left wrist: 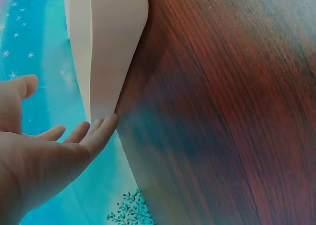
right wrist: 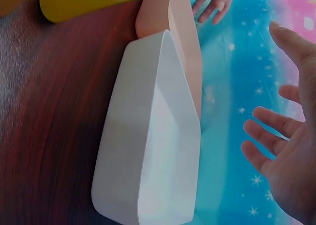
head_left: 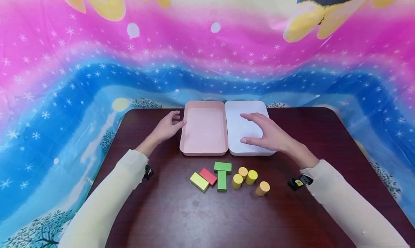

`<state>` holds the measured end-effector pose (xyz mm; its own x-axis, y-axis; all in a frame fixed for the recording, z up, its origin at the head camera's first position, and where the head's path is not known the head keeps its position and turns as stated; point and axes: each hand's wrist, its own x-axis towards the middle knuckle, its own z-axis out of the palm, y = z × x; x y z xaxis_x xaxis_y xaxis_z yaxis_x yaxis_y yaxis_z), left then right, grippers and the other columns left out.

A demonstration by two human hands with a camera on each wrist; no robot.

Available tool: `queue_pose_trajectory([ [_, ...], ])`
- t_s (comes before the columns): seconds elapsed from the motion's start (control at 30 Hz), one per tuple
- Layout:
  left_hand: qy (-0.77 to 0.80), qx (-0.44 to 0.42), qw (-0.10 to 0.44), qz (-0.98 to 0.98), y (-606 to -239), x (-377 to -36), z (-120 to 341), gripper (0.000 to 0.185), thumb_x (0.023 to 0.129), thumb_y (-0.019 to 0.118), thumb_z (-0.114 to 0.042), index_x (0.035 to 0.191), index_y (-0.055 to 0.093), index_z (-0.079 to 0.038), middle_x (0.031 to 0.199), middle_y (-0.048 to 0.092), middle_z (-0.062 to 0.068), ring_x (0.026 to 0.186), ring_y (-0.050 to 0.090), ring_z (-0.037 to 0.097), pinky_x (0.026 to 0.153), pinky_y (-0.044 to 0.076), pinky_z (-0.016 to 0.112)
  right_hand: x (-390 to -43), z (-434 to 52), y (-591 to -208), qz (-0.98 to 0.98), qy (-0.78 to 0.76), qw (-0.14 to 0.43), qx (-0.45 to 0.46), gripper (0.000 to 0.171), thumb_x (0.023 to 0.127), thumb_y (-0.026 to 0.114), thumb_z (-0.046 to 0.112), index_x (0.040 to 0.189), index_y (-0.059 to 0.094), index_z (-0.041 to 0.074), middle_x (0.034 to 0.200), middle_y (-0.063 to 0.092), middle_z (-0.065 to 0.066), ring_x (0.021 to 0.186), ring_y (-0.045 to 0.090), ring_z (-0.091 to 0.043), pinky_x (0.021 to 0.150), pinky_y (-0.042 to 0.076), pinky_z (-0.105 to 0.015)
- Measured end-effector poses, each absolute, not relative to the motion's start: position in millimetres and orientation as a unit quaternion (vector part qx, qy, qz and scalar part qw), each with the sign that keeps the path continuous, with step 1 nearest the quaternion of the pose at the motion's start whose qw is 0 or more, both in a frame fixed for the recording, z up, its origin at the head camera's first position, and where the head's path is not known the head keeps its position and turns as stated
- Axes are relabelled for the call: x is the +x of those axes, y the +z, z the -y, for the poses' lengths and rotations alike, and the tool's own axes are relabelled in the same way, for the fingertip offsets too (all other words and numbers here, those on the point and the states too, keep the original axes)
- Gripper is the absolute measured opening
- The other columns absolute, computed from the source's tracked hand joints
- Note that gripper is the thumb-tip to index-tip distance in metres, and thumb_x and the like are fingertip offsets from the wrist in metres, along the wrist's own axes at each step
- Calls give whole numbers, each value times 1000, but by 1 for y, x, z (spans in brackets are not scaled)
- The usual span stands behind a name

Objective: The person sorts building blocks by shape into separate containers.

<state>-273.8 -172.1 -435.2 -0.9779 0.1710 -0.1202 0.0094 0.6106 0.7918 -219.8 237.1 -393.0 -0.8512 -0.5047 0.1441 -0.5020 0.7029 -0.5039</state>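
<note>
A pink tray [head_left: 205, 131] and a white tray [head_left: 235, 132] stand side by side at the back of the table, both empty inside. My left hand [head_left: 166, 127] is at the pink tray's left side, fingers loosely bent and holding nothing. In the left wrist view its fingertips come close to the tray wall [left wrist: 109, 42]; contact is unclear. Over the white tray my right hand [head_left: 267, 132] hovers with thumb and fingers spread. The right wrist view shows that hand [right wrist: 291, 141] apart from the white tray's wall [right wrist: 129, 111], with nothing in its grasp.
In front of the trays lie a yellow block [head_left: 199, 182], a red block [head_left: 208, 176] and two green blocks [head_left: 222, 167]. Several yellow and orange cylinders [head_left: 251, 177] stand to their right, one orange cylinder [head_left: 263, 189] apart. A patterned cloth [head_left: 207, 67] hangs behind the dark table [head_left: 194, 219].
</note>
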Motion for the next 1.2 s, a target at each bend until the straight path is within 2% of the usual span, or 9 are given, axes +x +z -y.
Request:
queue_pose_trajectory([
  [0.27, 538, 5, 152, -829, -438, -275, 170, 69, 109, 60, -30, 164, 30, -1, 155, 46, 24, 139, 53, 40, 103, 56, 53, -215, -226, -393, -902, -294, 2, -316, 84, 87, 86, 50, 157, 52, 19, 149, 58, -3, 133, 54, -26, 108, 49, -57],
  [0.67, 591, -60, 213, -776, -438, -274, 168, 66, 110, 58, -27, 164, 29, -3, 158, 45, 22, 144, 50, 37, 108, 52, 55, -213, -215, -399, -879, -316, 14, -358, 74, 87, 88, 45, 149, 57, 19, 139, 63, -2, 122, 62, -23, 104, 52, -53],
  [0.97, 581, -75, 227, -778, -444, -273, 166, 59, 110, 56, -26, 161, 35, -3, 156, 49, 21, 140, 54, 37, 107, 53, 54, -210, -206, -402, -872, -330, 38, -360, 71, 89, 86, 43, 150, 58, 22, 136, 64, 2, 119, 61, -18, 102, 53, -55],
  [1.2, 577, -78, 230, -780, -447, -270, 166, 57, 111, 55, -25, 160, 37, -2, 154, 50, 22, 139, 55, 36, 106, 55, 52, -208, -198, -405, -866, -336, 55, -366, 68, 89, 87, 36, 148, 60, 16, 133, 65, 1, 118, 64, -29, 99, 55, -54],
])
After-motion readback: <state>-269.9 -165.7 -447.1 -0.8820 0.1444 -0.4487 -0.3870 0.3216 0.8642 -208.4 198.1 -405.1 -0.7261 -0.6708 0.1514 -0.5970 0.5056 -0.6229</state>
